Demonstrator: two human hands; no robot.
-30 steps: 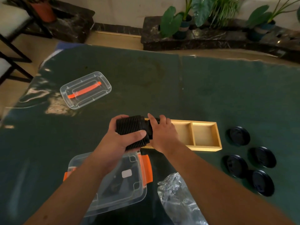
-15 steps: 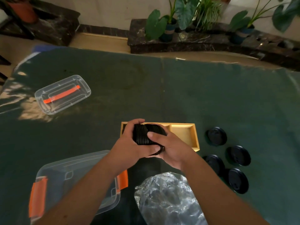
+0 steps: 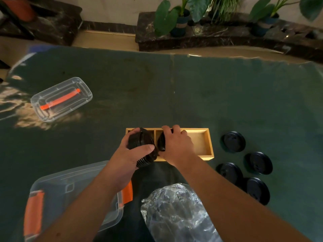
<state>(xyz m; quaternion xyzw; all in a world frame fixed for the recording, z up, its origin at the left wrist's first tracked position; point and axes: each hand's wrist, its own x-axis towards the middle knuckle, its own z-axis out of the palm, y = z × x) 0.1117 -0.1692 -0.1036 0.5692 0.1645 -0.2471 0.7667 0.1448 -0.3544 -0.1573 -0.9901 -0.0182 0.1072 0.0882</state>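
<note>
filling step, i judge: my left hand (image 3: pixel 128 155) grips one lid stack (image 3: pixel 140 143) over the left compartment of the wooden tray (image 3: pixel 211 145), and my right hand (image 3: pixel 177 145) curls round a second lid stack (image 3: pixel 161 142) at the middle one. next, lower each straight in.

Loads of open cloth (image 3: pixel 192 95) beyond the tray (image 3: pixel 211 145). Right of it, four loose lids (image 3: pixel 233 142) crowd the way. Near me the bag (image 3: pixel 174 215) sits dead centre, and the clear box (image 3: pixel 70 187) blocks near-left.

Glossy ribbed black plastic lids (image 3: pixel 142 145), matt wooden tray (image 3: pixel 208 145).
</note>
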